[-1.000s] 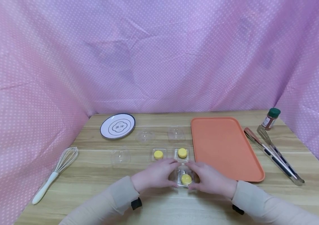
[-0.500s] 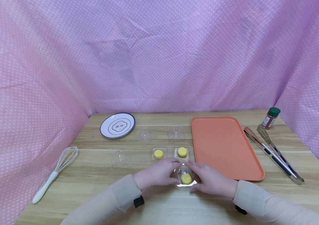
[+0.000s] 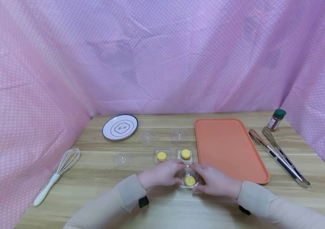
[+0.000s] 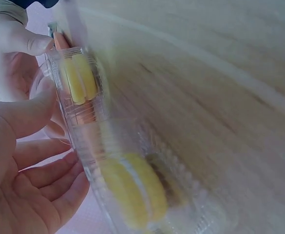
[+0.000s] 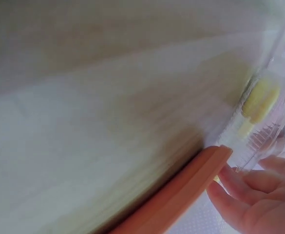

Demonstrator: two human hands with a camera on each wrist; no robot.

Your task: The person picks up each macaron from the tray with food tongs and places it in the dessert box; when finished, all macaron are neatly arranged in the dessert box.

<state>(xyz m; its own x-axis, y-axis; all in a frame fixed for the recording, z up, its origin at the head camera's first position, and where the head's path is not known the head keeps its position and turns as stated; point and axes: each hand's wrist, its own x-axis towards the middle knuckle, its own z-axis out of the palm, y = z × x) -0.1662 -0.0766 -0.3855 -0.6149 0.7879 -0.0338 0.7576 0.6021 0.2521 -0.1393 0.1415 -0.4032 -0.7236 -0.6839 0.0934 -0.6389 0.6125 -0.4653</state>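
At the near middle of the table, both hands frame a clear plastic box (image 3: 186, 173) with a domed lid over a yellow macaron (image 3: 190, 181). My left hand (image 3: 163, 175) pinches its left side, thumb at the front and fingers at the back. My right hand (image 3: 218, 182) does the same on the right side. Just behind stand two clear box bases, each holding a macaron: one at left (image 3: 161, 156), another at right (image 3: 186, 154). In the left wrist view the held box's macaron (image 4: 79, 78) shows through the plastic; whether the lid is fully seated I cannot tell.
Clear domed lids lie farther back: one left (image 3: 123, 159), one mid-back (image 3: 148, 137), one right of that (image 3: 179, 135). An orange tray (image 3: 229, 149) borders the right hand. Also around are a plate (image 3: 120, 127), a whisk (image 3: 58, 175), tongs (image 3: 285, 162) and a green-capped jar (image 3: 275, 121).
Both hands stay at the box. Its front edge flashed with a bright reflection half a second ago, now gone, and the left forearm has shifted slightly right.
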